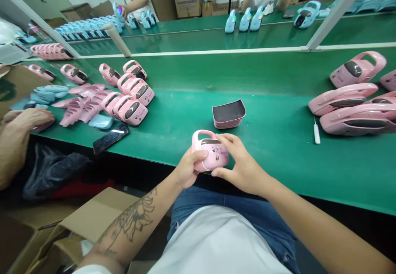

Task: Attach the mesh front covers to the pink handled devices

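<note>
Just over the near edge of the green bench, a pink plastic casing (213, 155) with a loop handle, a dark window and small printed figures is held up. My left hand (188, 167) grips its left end, thumb across the front. Around the right end curves my right hand (239, 164), fingers on the top and thumb by the lower edge, so it is closed on the casing too. Beyond the hands lies a small stack of curved pink pieces with a dark top face (229, 112). The underside of the casing is hidden.
Pink casings (131, 109), pink handle parts (86, 102) and a phone (111, 138) lie left. More casings (355, 117) and a white-handled screwdriver (316, 133) are right. A neighbour's hand (26, 119) works far left. Blue casings (244, 20) stand beyond the divider.
</note>
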A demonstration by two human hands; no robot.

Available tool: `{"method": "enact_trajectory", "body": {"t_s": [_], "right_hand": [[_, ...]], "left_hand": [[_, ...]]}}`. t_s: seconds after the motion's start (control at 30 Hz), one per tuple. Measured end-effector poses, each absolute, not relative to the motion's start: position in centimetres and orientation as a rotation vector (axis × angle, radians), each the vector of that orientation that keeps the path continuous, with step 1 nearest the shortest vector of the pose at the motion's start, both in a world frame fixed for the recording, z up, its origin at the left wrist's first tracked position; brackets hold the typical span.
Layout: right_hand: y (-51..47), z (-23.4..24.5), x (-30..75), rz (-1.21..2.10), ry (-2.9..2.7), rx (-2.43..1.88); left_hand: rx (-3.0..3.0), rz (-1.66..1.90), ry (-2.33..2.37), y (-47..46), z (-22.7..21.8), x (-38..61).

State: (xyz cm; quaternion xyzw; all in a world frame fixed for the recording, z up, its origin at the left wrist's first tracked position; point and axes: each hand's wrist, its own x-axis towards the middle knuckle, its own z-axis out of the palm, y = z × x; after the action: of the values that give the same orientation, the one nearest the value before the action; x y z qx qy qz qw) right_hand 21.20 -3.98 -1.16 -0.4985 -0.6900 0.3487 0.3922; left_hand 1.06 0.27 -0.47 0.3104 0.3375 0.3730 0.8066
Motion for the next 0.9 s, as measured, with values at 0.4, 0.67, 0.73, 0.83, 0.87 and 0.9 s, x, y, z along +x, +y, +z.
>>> {"method": "enact_trajectory", "body": {"t_s": [0.4,0.67,0.73,0.83,0.87,0.9], "right_hand": [[-4.6,-1.8,19.5,2.069,-0.629,-0.809],[-5.0,-3.5,16.6,1.758,-0.606,-0.855],[-4.9,-3.5,16.2,1.636,-0.704,-0.928],[-4.7,-2.7,15.8,1.438,-0.887,-1.101],[-4.7,-2.4,15.6,1.376,-0.943,-1.161],[-4.8,-2.0,15.5,1.307,-0.995,-1.218]], "left_hand": [[0.612,0.934,0.678,0.9,-1.7,0.9],[0.607,1.035,0.697,0.5,-2.0,1.3],[0.623,1.008,0.713,0.6,-2.1,0.9],[0.661,1.043,0.793,0.8,-2.2,0.7],[0.667,1.084,0.823,0.9,-2.3,0.8],[0.667,1.134,0.850,0.9,-2.4,0.9]]}}
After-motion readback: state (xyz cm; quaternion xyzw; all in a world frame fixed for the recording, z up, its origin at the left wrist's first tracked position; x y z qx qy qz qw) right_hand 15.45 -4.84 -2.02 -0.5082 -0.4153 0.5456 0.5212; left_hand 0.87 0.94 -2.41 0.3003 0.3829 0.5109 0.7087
